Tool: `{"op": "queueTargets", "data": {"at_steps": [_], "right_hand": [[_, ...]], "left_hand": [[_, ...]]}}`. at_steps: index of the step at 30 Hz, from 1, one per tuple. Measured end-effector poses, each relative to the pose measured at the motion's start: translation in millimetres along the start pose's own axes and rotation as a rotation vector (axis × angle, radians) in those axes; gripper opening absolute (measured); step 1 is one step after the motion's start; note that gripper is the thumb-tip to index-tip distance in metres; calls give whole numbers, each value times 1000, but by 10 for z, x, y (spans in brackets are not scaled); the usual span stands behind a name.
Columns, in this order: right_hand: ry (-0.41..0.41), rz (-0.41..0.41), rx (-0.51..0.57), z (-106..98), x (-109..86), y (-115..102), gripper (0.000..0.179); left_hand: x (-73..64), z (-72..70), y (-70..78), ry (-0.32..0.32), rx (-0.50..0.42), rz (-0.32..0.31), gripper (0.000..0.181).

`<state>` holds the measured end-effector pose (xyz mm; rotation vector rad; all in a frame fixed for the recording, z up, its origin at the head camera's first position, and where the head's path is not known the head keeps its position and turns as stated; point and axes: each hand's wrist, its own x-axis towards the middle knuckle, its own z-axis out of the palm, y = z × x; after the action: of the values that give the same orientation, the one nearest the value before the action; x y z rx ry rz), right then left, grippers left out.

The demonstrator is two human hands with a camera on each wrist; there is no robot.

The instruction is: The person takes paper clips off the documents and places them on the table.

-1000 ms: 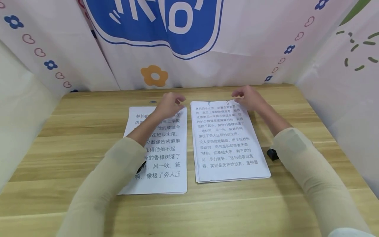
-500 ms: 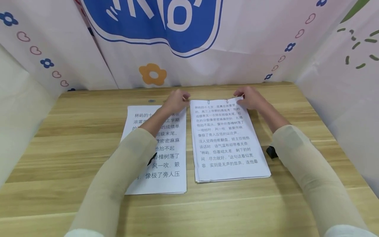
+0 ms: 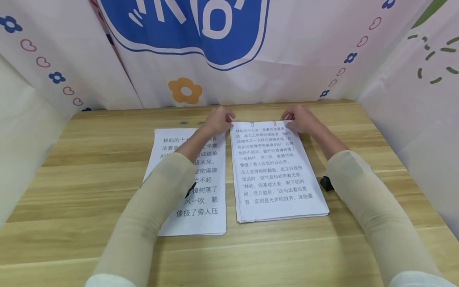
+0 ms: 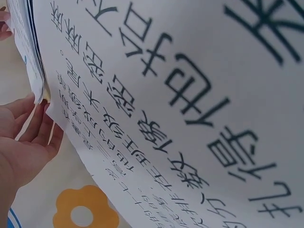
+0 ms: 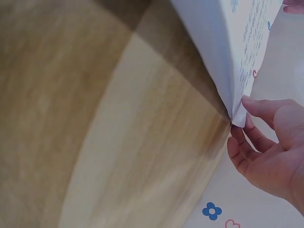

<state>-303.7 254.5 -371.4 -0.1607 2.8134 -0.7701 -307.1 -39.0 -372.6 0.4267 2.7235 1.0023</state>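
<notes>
Two stacks of printed paper lie side by side on the table. At the top left corner of the right paper stack (image 3: 272, 171) is my left hand (image 3: 219, 120). In the left wrist view, the left thumb and fingers (image 4: 47, 135) pinch that corner. My right hand (image 3: 303, 119) pinches the top right corner, thumb on the printed face and fingers behind, as the right wrist view shows. Two paper clips, a blue one (image 3: 252, 124) and a red one (image 5: 254, 73), sit on its top edge. My left forearm partly covers the left paper stack (image 3: 206, 223).
Behind the left stack lie two loose paper clips, a blue one (image 3: 184, 122) and a green one (image 3: 201, 123). A white printed curtain (image 3: 233, 85) hangs at the table's back edge. Bare wooden table (image 3: 71, 191) extends to the left.
My left hand has moved right from above the left stack to the right stack's top left corner. My right hand has taken hold of the other corner; it rose slightly, then lowered.
</notes>
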Motion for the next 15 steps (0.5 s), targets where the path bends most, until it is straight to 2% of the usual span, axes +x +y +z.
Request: {"op": "queueTargets", "data": {"at_steps": [7, 15], "right_hand": [[7, 9, -4, 10, -20, -3, 32], [28, -30, -3, -7, -97, -14, 28]], "left_hand": [[-11, 9, 21, 4, 10, 9, 33], [-46, 12, 82, 12, 8, 28, 30]]}}
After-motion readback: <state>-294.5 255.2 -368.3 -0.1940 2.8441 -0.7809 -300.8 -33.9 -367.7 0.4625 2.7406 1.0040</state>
